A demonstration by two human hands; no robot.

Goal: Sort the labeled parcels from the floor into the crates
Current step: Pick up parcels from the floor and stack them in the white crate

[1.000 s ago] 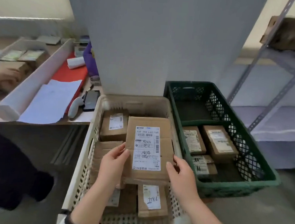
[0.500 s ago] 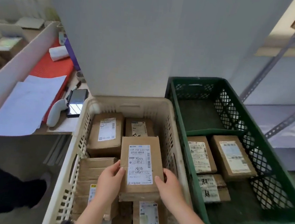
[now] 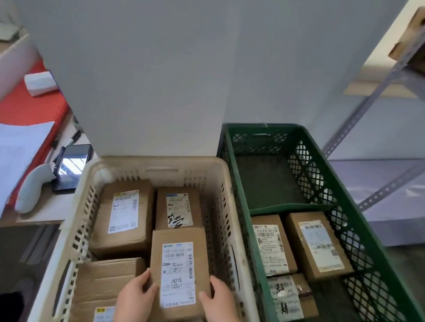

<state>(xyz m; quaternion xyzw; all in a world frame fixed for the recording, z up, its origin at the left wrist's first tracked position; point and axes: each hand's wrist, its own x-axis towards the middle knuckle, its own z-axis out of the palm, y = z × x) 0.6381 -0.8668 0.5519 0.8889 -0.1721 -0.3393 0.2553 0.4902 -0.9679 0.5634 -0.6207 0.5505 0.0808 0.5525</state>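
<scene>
The label (image 3: 178, 275) on the held parcel (image 3: 175, 234) in the beige crate (image 3: 227, 213) reads "159 159 L02 160" above its barcodes. In the green crate (image 3: 240, 178), the left parcel (image 3: 265, 219) shows roughly "016-420-00 02B". The handwriting and small print elsewhere are illegible.

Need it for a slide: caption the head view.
Left hand and right hand hold a labelled parcel in the cream crate, beside a green crate holding three parcels.
</scene>
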